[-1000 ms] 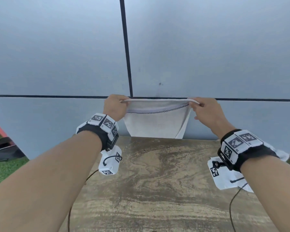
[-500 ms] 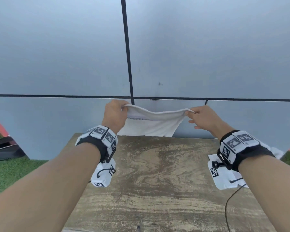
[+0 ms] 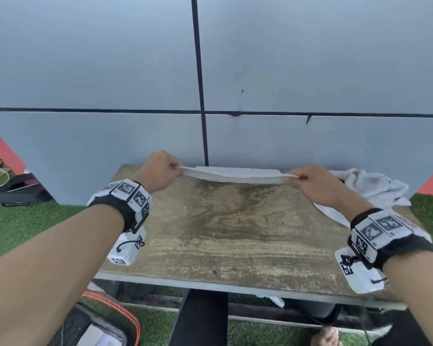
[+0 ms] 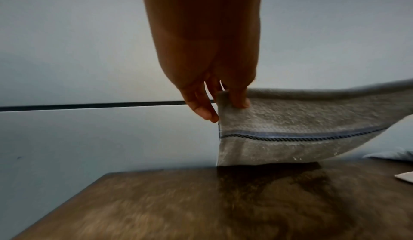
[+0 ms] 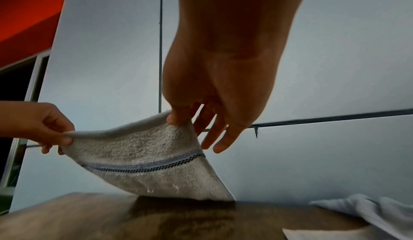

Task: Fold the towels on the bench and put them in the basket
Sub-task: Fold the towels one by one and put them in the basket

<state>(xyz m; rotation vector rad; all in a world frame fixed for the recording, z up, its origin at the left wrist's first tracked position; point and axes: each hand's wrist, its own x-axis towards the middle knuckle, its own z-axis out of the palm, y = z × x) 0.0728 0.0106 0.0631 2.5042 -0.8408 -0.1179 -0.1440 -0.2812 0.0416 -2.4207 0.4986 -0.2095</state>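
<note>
Backing everything is the grey panelled wall (image 3: 310, 58), and against its foot stands the worn wooden bench (image 3: 235, 233), the landmark for the rest. A crumpled white towel (image 3: 375, 188) lies heaped on the bench's far right corner, partly covered by the right forearm and wrist band. Below the bench's near left corner, an orange-rimmed basket (image 3: 115, 313) is cut off by the picture's lower edge and by the left arm, so its contents are hard to make out.

Over the bench's far edge the folded towel (image 3: 235, 174) is stretched with its long axis running left to right, parallel to the wall. From the head view it reads as a thin band seen edge-on. The wrist views show it hanging down from its top fold, a dark-stitched stripe (image 5: 145, 166) running along its length, and its bottom edge down at the bench top; whether it actually touches the wood cannot be told.

The left hand (image 3: 160, 171) pinches the towel's left top corner between thumb and curled fingers. The right hand (image 3: 315, 183) pinches the right top corner with its thumb against the forefinger, while its other fingers (image 5: 225, 137) hang loose behind the cloth.
</note>
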